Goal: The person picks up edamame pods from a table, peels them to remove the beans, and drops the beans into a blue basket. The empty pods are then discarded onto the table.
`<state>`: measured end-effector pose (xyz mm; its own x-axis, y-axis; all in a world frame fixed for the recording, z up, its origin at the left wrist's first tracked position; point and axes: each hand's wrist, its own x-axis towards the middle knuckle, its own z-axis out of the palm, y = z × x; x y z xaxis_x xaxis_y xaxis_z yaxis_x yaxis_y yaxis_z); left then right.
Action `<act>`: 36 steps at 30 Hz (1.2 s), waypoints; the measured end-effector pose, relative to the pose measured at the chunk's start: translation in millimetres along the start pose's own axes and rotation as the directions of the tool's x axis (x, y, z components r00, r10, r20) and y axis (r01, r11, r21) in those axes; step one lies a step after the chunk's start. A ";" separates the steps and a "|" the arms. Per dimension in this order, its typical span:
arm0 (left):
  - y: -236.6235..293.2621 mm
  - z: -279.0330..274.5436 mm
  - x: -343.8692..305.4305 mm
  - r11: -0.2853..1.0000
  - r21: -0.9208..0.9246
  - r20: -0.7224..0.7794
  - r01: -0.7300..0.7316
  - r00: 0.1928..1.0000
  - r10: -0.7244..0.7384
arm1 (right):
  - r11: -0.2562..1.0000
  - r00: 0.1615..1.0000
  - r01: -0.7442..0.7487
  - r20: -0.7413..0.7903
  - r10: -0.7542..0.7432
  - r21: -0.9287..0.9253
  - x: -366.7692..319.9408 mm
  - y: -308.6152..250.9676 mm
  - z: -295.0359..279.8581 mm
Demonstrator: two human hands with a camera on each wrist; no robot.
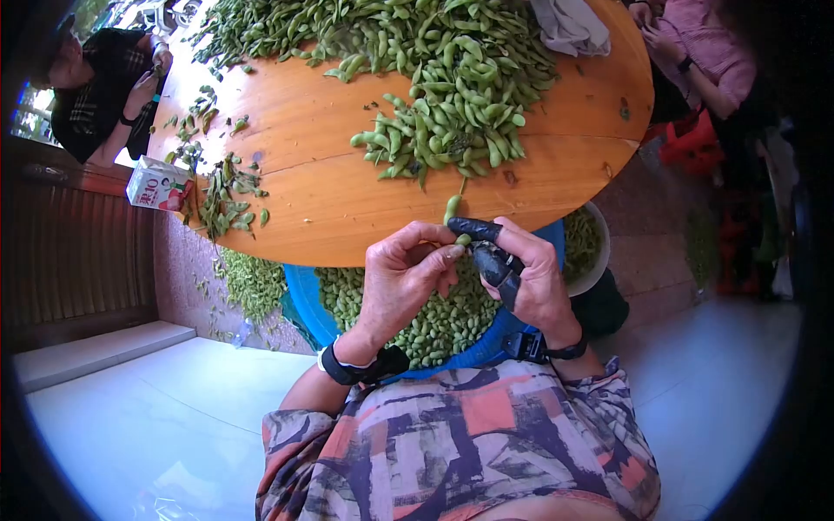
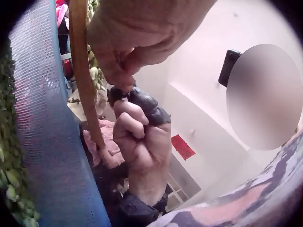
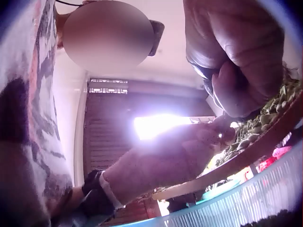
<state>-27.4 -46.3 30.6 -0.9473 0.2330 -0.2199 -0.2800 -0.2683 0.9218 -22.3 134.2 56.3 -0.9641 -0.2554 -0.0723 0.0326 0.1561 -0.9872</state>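
Note:
In the head view a green pod [image 1: 453, 208] stands up between the two hands at the table's near edge. My left hand [image 1: 404, 273] pinches a green piece [image 1: 463, 240] between thumb and forefinger. Black coverings wrap the thumb and forefinger of my right hand [image 1: 530, 273], which grips the pod from the other side. The fingertips of both hands meet, also in the left wrist view, where the right hand [image 2: 144, 137] is below the left hand [image 2: 142, 33]. Below them a blue basket [image 1: 302, 300] holds many shelled green beans [image 1: 434, 326].
A large heap of pods [image 1: 460, 87] covers the far part of the wooden table [image 1: 304, 191]. Leafy scraps [image 1: 228, 195] and a carton [image 1: 160, 184] lie at the left, a cloth [image 1: 573, 26] at the back. A white bowl [image 1: 601, 260] stands right of the basket. Two people sit across.

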 end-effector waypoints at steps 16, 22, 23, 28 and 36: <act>-7.6 2.8 -6.3 0.943 -0.292 0.160 0.160 0.980 -0.116 | 0.998 0.999 0.051 -0.013 -0.052 -0.036 -5.9 4.1 4.4; -13.2 7.9 -13.7 0.997 0.074 0.038 -0.031 0.999 0.028 | 0.938 0.963 0.235 -0.067 -0.260 -0.254 -9.6 14.7 10.4; -10.7 7.6 -14.1 0.986 0.155 0.050 -0.065 0.997 0.058 | 0.949 0.973 0.200 -0.067 -0.222 -0.242 -10.5 13.2 9.4; -10.4 2.7 -12.6 0.996 -0.008 0.138 0.084 0.987 -0.082 | 0.922 0.960 -0.274 0.014 0.281 0.273 -14.6 13.4 7.5; -27.6 12.7 -17.0 0.945 -0.317 0.088 0.079 0.995 -0.054 | 0.805 0.858 0.323 -0.205 -0.471 -0.498 -24.9 19.2 27.6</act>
<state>-1.6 -31.0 12.9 -0.9136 0.3284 -0.2400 -0.3887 -0.5314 0.7527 9.5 117.1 35.2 -0.8966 -0.0969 0.4320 -0.4160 0.5186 -0.7470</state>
